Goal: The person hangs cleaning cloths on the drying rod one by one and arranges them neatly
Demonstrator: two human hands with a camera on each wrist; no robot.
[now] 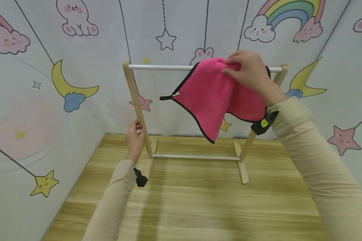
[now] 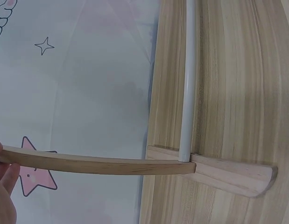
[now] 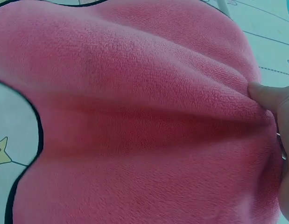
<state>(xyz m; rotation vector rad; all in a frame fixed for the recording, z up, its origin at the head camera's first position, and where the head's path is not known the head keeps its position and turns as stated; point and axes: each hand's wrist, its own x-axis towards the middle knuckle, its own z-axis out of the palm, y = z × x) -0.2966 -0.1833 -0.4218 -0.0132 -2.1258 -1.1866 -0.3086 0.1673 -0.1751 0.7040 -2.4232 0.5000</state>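
Your pink towel is already draped over the white top rail of the wooden drying rack, toward its right end, so the hanging looks largely done. It sits unevenly, though: one corner with its black loop tag sticks out to the left, another hangs to a point below, and the fabric is bunched at the top where you hold it. What seems left, as far as the views show, is to spread or straighten it along the rail and then release it.

Your right hand has its grip clamped on the towel at the rail, fingers and thumb pinching a fold of the fleece; the right wrist view shows a fingertip pressed into the pink cloth. Your left hand has its grip closed round the rack's left upright, a little above the base, steadying the frame on the counter.

By count: one towel, pink with black edging; one rack, made of two wooden uprights, two wooden feet and two white rails, one at the top and one low rail meeting the left foot; and two hands, both busy. Nothing else lies on the counter within view
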